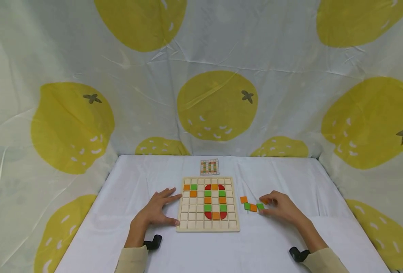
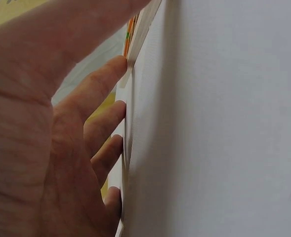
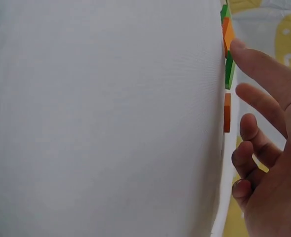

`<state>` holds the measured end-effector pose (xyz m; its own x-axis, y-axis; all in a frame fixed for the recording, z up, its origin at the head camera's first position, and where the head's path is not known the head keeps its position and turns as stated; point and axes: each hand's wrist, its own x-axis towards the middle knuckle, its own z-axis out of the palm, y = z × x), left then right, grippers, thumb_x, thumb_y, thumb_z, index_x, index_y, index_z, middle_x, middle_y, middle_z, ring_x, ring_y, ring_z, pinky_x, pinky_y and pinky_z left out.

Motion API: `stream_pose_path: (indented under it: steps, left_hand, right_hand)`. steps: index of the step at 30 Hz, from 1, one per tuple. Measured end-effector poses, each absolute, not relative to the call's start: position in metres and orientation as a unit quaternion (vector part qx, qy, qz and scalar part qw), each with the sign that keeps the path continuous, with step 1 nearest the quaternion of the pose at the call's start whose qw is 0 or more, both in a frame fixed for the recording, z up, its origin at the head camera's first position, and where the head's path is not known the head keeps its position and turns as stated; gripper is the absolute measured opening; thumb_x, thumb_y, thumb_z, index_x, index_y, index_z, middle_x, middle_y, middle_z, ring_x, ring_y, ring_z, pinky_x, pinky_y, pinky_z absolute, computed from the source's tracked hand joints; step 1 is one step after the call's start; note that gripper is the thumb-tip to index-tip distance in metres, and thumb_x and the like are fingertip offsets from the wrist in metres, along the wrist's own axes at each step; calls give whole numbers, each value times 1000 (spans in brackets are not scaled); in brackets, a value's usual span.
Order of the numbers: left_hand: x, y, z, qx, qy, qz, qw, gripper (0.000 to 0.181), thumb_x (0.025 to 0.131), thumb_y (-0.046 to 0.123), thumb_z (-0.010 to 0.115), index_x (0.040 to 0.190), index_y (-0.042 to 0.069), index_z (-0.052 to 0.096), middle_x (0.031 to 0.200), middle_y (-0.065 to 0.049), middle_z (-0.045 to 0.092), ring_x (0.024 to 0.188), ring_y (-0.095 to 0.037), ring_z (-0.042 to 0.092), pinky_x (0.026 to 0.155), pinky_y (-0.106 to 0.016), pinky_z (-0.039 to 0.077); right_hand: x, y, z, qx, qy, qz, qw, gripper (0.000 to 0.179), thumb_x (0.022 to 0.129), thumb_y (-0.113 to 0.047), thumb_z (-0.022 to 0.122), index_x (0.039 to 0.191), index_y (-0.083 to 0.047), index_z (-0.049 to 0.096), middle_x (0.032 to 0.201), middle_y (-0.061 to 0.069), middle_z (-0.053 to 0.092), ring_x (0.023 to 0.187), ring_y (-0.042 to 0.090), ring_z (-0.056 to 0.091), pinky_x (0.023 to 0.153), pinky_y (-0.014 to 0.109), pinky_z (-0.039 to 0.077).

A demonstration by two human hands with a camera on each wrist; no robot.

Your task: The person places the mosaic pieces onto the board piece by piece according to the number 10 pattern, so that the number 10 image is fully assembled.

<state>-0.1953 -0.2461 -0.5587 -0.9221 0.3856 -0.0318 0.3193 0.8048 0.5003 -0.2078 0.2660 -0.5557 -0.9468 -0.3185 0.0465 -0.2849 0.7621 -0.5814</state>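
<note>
A square wooden grid board (image 1: 201, 225) lies on the white cloth, with red, green and orange tiles forming a ring and several more tiles at its upper left. My left hand (image 1: 157, 209) rests at the board's left edge, fingers spread and thumb by the lower corner. To the right of the board, my right hand (image 1: 281, 207) hovers at a short row of loose tiles. Its thumb is close to a green tile (image 1: 260, 206), its index finger by an orange tile (image 1: 265, 201). In the right wrist view the thumb and fingers stand apart; whether the thumb touches a tile I cannot tell.
Beyond the board lies a small pattern card (image 1: 209, 167). Other loose tiles, an orange one (image 1: 243, 199), a green one (image 1: 247, 206) and another orange one (image 1: 253, 207), lie between board and right hand. A lemon-print curtain (image 1: 217, 106) surrounds the table.
</note>
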Motion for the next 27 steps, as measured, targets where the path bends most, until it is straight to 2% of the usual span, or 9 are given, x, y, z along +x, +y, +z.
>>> stream_pose_path:
  steps: [7, 16, 27]
  left_hand:
    - [-195, -247, -560, 194, 948, 246, 57, 99, 63, 67, 87, 150, 31, 56, 165, -7, 40, 155, -38, 30, 125, -68, 16]
    - [-195, -247, -559, 196, 947, 249, 58, 98, 64, 67, 87, 150, 31, 55, 165, -7, 40, 156, -38, 29, 125, -68, 15]
    - [-195, -247, -558, 195, 947, 250, 62, 98, 65, 67, 87, 150, 32, 55, 165, -6, 40, 156, -37, 28, 126, -67, 14]
  right_hand:
    - [-201, 273, -557, -151, 934, -320, 53, 44, 78, -39, 90, 114, -17, 79, 89, -5, 56, 85, 11, 50, 73, 23, 43]
    - [-198, 283, -563, -177, 918, -354, 32, 32, 84, -22, 86, 114, -15, 78, 88, -4, 57, 82, 7, 50, 70, 20, 43]
    - [-197, 279, -564, -185, 911, -369, 15, 29, 85, -22, 86, 112, -14, 79, 84, -3, 57, 78, 9, 50, 67, 20, 42]
